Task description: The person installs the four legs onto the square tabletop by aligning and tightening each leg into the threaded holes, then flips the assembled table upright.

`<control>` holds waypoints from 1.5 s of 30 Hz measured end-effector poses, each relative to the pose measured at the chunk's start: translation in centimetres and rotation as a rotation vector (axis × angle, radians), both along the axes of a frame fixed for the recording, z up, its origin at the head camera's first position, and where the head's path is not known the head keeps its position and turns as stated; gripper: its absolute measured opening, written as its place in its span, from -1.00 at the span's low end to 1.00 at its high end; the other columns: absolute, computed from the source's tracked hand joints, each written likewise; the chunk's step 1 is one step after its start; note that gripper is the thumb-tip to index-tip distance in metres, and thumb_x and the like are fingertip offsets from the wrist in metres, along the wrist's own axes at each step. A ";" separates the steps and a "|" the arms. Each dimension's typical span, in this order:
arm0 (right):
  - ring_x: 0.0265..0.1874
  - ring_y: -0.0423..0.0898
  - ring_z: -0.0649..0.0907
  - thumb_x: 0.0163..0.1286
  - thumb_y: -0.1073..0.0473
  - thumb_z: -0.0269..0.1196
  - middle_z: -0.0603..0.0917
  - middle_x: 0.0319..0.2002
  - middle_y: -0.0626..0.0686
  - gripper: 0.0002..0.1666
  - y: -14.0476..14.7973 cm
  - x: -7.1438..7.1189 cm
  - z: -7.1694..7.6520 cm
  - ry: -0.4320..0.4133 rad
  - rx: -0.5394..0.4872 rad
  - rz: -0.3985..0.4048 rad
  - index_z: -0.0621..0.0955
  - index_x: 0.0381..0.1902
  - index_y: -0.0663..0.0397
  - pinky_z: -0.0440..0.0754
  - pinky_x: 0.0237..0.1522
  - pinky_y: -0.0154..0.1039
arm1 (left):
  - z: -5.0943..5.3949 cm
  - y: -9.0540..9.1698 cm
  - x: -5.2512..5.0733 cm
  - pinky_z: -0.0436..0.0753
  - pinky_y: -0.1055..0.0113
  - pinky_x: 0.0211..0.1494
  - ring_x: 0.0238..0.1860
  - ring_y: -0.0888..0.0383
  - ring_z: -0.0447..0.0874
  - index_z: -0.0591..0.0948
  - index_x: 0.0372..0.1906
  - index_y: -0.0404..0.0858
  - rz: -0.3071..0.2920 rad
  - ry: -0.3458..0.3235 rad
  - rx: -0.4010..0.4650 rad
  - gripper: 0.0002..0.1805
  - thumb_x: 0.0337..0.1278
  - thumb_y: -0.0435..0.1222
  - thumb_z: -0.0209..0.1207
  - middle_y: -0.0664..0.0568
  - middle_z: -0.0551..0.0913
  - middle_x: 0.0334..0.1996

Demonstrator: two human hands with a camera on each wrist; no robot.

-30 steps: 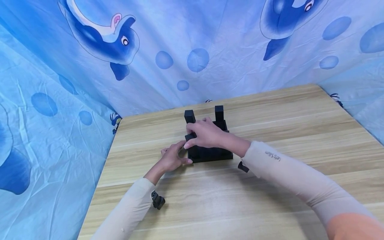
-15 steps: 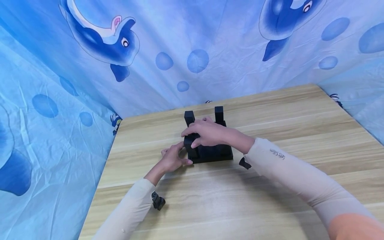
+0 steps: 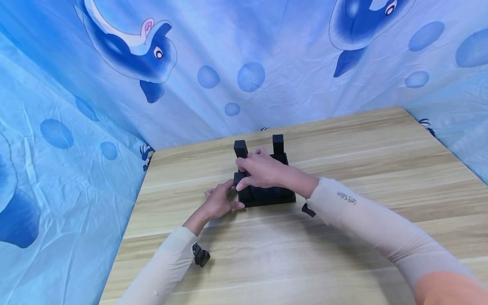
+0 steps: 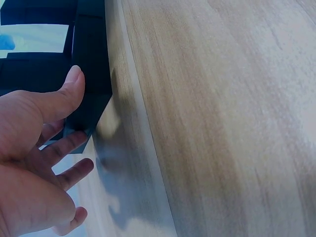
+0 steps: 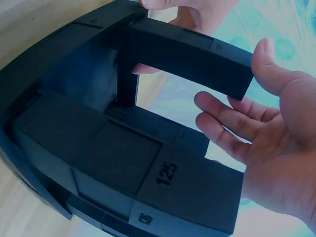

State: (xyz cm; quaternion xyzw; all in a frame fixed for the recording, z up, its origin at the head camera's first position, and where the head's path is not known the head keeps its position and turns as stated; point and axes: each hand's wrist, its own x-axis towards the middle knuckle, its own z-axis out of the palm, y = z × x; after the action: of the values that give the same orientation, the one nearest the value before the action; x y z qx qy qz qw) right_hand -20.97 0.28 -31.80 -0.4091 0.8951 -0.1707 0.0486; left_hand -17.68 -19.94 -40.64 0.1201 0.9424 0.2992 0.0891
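A black rectangular base (image 3: 268, 200) with upright square posts lies on the table in the head view. My right hand (image 3: 263, 170) is at the top of the near left post (image 5: 192, 54). In the right wrist view the thumb and fingers pinch that post's end from opposite sides. My left hand (image 3: 218, 201) holds the base's near left corner, its thumb (image 4: 69, 96) along the front edge and its fingers round the side. Closest in the right wrist view stands a thicker post (image 5: 128, 158) printed "125". My right hand partly hides the base.
Two more posts, the far left one (image 3: 241, 148) and the far right one (image 3: 278, 144), rise at the back of the base. The wooden table (image 3: 343, 169) extends round it. Blue dolphin-print cloth (image 3: 213, 34) hangs behind and at both sides.
Half a second ago my right fingers were spread further past the near left post; now they are drawn back onto its top. The left hand and the base have stayed put.
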 end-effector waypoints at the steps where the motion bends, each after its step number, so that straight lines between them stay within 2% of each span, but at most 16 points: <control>1: -0.33 -0.09 0.50 0.15 -0.27 0.30 0.54 -0.46 -0.08 -0.49 0.0 0.0 0.0 0.023 0.009 -0.007 0.48 -0.29 0.01 0.20 0.11 0.03 | 0.0 0.0 0.0 -0.04 -0.12 0.15 0.31 -0.02 0.36 0.47 0.27 -0.03 0.002 0.001 -0.002 -0.28 -0.09 -0.15 0.46 0.03 0.49 0.26; 5: -0.04 0.01 0.58 0.15 -0.27 0.30 0.67 -0.10 -0.02 -0.38 0.3 0.0 0.3 0.131 0.018 -0.006 0.56 0.02 0.00 0.19 0.19 0.10 | 0.1 -0.1 0.0 -0.07 -0.15 0.16 0.32 -0.05 0.35 0.47 0.26 -0.02 0.004 -0.004 -0.006 -0.29 -0.10 -0.15 0.46 0.01 0.49 0.27; 7: 0.06 0.02 0.55 0.16 -0.17 0.35 0.66 0.03 -0.03 -0.35 0.5 0.1 0.6 0.167 0.005 0.025 0.55 0.17 -0.06 0.19 0.18 0.11 | 0.1 -0.1 0.0 -0.08 -0.16 0.16 0.32 -0.06 0.35 0.47 0.25 -0.02 0.001 -0.009 0.000 -0.29 -0.10 -0.15 0.46 0.01 0.49 0.27; 9: 0.06 -0.01 0.53 0.18 -0.04 0.39 0.65 0.07 -0.05 -0.37 0.6 0.1 0.8 0.177 -0.004 0.064 0.55 0.22 -0.13 0.18 0.16 0.11 | 0.1 -0.1 0.0 -0.08 -0.15 0.15 0.31 -0.05 0.35 0.48 0.24 0.00 0.002 -0.008 0.003 -0.30 -0.11 -0.16 0.46 0.04 0.50 0.26; 13: -0.01 -0.10 0.51 0.21 0.13 0.39 0.68 0.02 -0.14 -0.52 0.6 0.1 0.7 0.154 -0.021 0.103 0.63 0.12 -0.14 0.13 0.20 0.10 | 0.0 0.0 -0.1 -0.05 -0.13 0.13 0.28 -0.03 0.39 0.50 0.22 0.01 0.003 0.010 0.007 -0.31 -0.13 -0.15 0.47 0.08 0.52 0.25; 17: -0.09 -0.12 0.52 0.19 0.03 0.39 0.69 -0.18 -0.16 -0.69 0.4 0.0 0.1 0.142 -0.057 0.072 0.66 -0.13 -0.02 0.15 0.20 0.08 | 0.0 0.0 -0.1 -0.03 -0.12 0.12 0.28 -0.04 0.39 0.48 0.27 -0.01 0.000 0.015 0.007 -0.27 -0.13 -0.16 0.47 0.07 0.52 0.24; 20: -0.27 -0.12 0.49 0.16 -0.12 0.38 0.54 -0.42 -0.15 -0.62 0.1 0.0 -0.3 0.122 -0.064 0.040 0.55 -0.35 0.03 0.19 0.13 0.04 | 0.0 0.0 -0.1 -0.04 -0.12 0.13 0.30 -0.04 0.37 0.46 0.29 -0.02 0.001 0.006 0.009 -0.24 -0.12 -0.16 0.47 0.04 0.50 0.26; 24: -0.41 -0.12 0.41 0.18 -0.25 0.32 0.40 -0.53 -0.13 -0.52 0.0 0.1 -0.4 0.094 -0.024 0.011 0.45 -0.42 0.01 0.21 0.02 0.00 | 0.0 0.0 0.0 -0.05 -0.13 0.15 0.30 -0.03 0.37 0.47 0.28 -0.04 0.003 0.003 0.011 -0.26 -0.12 -0.16 0.47 0.02 0.48 0.28; 28: -0.40 -0.13 0.45 0.16 -0.27 0.32 0.45 -0.50 -0.12 -0.52 0.0 0.0 -0.1 0.087 -0.005 0.000 0.47 -0.38 -0.01 0.21 0.04 0.01 | 0.1 0.0 0.0 -0.03 -0.13 0.15 0.28 -0.05 0.39 0.49 0.26 -0.06 0.006 0.011 0.012 -0.27 -0.13 -0.17 0.48 0.00 0.50 0.27; 30: -0.30 -0.12 0.50 0.16 -0.22 0.34 0.55 -0.40 -0.10 -0.52 0.1 0.0 0.2 0.072 -0.022 0.009 0.54 -0.23 0.01 0.20 0.12 0.02 | 0.1 0.0 0.0 -0.03 -0.14 0.15 0.27 -0.06 0.41 0.49 0.26 -0.06 0.007 0.016 0.012 -0.26 -0.14 -0.19 0.48 0.00 0.51 0.25; 32: -0.14 -0.08 0.55 0.19 -0.11 0.37 0.65 -0.22 -0.07 -0.49 0.2 0.0 0.5 0.047 -0.039 0.030 0.57 0.01 0.02 0.18 0.19 0.04 | 0.1 -0.1 0.0 -0.04 -0.13 0.16 0.28 -0.04 0.40 0.49 0.27 -0.04 0.008 0.010 0.012 -0.26 -0.14 -0.18 0.48 0.03 0.51 0.26; 35: 0.01 -0.08 0.53 0.22 0.11 0.39 0.65 0.03 -0.09 -0.40 0.2 0.0 0.8 0.033 -0.047 0.082 0.53 0.23 -0.04 0.19 0.23 0.03 | 0.0 -0.1 -0.1 -0.04 -0.13 0.17 0.29 -0.01 0.40 0.50 0.25 0.00 0.007 0.005 0.010 -0.29 -0.12 -0.16 0.47 0.07 0.51 0.26; 37: 0.02 -0.11 0.52 0.22 0.22 0.38 0.63 0.09 -0.13 -0.41 0.1 0.1 0.8 0.032 -0.046 0.109 0.55 0.23 -0.07 0.21 0.21 0.01 | -0.1 -0.1 -0.2 -0.03 -0.13 0.16 0.29 -0.01 0.39 0.51 0.24 0.00 0.005 0.007 0.009 -0.30 -0.12 -0.16 0.47 0.07 0.50 0.26; 39: 0.00 -0.14 0.52 0.22 0.25 0.38 0.64 0.07 -0.15 -0.47 0.1 0.1 0.6 0.044 -0.053 0.124 0.59 0.17 -0.07 0.23 0.19 -0.01 | -0.1 -0.1 -0.2 -0.02 -0.13 0.16 0.29 0.00 0.40 0.50 0.25 0.00 0.005 0.010 0.006 -0.29 -0.13 -0.16 0.48 0.07 0.51 0.26; 45: -0.08 -0.12 0.49 0.28 0.09 0.34 0.61 -0.09 -0.11 -0.61 -0.2 0.1 -0.1 0.087 -0.060 0.125 0.65 0.07 -0.07 0.28 0.10 -0.03 | 0.0 -0.1 -0.2 -0.02 -0.15 0.17 0.30 -0.03 0.38 0.45 0.31 -0.02 0.006 0.008 -0.006 -0.22 -0.12 -0.15 0.47 0.02 0.48 0.28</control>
State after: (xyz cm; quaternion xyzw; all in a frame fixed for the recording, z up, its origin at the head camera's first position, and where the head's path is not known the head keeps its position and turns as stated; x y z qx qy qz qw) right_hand -20.83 0.13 -31.92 -0.4726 0.8635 -0.1762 0.0077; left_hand -17.83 -19.99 -40.67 0.1183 0.9441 0.2959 0.0848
